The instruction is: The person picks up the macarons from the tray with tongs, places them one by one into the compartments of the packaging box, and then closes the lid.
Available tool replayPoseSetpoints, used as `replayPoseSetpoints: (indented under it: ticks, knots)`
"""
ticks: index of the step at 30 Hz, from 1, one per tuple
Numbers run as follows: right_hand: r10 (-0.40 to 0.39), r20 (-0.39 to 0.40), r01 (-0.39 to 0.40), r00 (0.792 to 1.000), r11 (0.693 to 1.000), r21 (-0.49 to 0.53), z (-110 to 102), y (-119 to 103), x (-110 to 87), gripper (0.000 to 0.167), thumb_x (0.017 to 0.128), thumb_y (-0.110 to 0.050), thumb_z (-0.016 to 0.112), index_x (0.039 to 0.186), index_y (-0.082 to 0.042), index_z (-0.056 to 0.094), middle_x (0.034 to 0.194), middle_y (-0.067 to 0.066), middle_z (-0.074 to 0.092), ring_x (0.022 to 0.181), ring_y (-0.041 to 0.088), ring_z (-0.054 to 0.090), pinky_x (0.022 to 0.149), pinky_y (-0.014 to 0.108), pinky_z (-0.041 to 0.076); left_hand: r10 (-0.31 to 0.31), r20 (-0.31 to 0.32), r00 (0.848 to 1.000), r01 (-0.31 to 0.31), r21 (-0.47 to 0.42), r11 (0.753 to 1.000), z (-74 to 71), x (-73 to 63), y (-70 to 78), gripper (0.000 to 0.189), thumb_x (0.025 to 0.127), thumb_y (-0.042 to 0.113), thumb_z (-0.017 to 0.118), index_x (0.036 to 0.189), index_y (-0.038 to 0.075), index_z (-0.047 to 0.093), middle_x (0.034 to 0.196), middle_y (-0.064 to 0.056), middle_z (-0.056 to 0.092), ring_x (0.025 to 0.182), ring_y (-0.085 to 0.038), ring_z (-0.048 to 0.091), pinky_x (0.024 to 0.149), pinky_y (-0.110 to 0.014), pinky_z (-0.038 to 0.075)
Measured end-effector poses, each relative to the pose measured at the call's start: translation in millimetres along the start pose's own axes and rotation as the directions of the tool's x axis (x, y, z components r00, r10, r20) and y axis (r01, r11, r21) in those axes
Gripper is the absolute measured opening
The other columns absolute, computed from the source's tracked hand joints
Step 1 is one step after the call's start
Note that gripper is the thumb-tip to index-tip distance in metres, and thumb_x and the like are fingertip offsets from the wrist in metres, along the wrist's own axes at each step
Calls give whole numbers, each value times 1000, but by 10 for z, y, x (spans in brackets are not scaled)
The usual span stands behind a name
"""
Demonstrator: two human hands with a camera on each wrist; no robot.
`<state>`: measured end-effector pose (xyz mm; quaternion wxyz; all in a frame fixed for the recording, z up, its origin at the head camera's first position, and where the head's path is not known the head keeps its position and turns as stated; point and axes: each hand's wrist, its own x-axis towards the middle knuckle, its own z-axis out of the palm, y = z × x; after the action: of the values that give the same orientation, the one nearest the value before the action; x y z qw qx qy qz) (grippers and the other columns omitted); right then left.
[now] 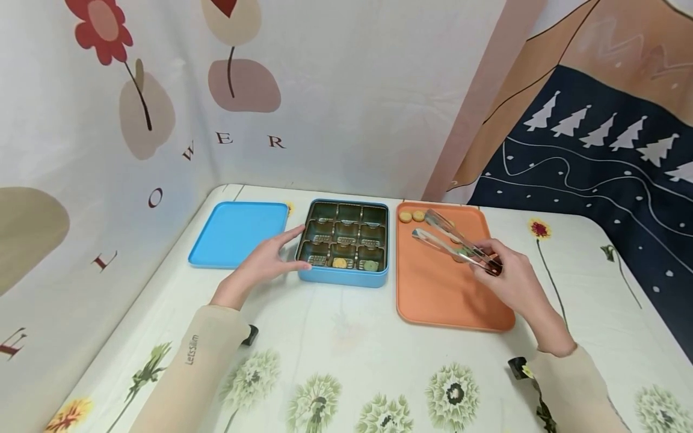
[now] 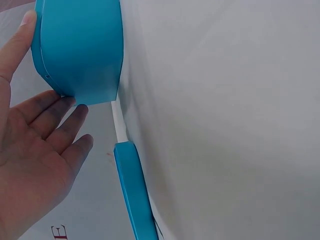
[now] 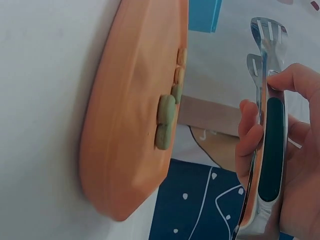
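Sleeves (image 1: 184, 367) nearest; my right hand (image 1: 509, 273) grips tongs (image 3: 271, 150) over tray (image 1: 433, 288), left hand (image 1: 271, 258) extended, touching box (image 1: 342, 277). Yellow biscuits (image 1: 405, 217) at tray's far left corner: probably light, brittle; I'd pinch sides gently.

Open blue box (image 1: 342, 277), parted silver tongs (image 3: 273, 135)

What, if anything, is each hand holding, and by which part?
The right hand holds the metal tongs by the handle with the dark green panel. The left hand only touches the blue box around its left side.
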<state>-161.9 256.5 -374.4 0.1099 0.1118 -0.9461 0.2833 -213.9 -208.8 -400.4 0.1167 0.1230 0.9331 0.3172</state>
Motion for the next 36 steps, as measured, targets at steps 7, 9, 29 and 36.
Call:
replayPoseSetpoints:
  ticks: [7, 9, 29, 36]
  knots:
    - [6, -8, -6, 1000, 1000, -3, -40, 56, -44, 36, 86, -8, 70, 121, -5, 64, 97, 15, 69, 68, 7, 48, 57, 21, 41, 5, 4, 1000, -5, -13, 1000, -7, -2, 8, 101, 82, 51, 78, 161, 26, 21, 165, -15, 26, 151, -44, 23, 117, -67, 28]
    - [7, -11, -7, 1000, 1000, -6, -45, 68, -51, 35, 85, -7, 70, 120, -5, 64, 96, 15, 69, 67, 6, 48, 56, 21, 42, 4, 4, 1000, -4, -16, 1000, -8, -1, 7, 101, 82, 51, 78, 161, 26, 21, 165, -16, 26, 151, -44, 23, 117, -66, 28]
    - [29, -9, -29, 1000, 999, -40, -60, 215, -128, 35, 84, -8, 71, 119, -3, 65, 90, 13, 67, 63, 1, 44, 52, 22, 38, 12, 2, 1000, -12, -18, 1000, 0, -3, -9, 101, 81, 52, 78, 161, 25, 22, 165, -15, 26, 150, -44, 24, 117, -66, 28]
    - [16, -21, -17, 1000, 999, -50, -84, 270, -156, 33, 84, -7, 72, 116, -3, 67, 88, 12, 68, 62, -2, 45, 52, 22, 39, 13, 3, 1000, -13, -19, 1000, -7, -3, -8, 101, 81, 51, 78, 161, 25, 22, 165, -15, 26, 150, -45, 25, 117, -66, 27]
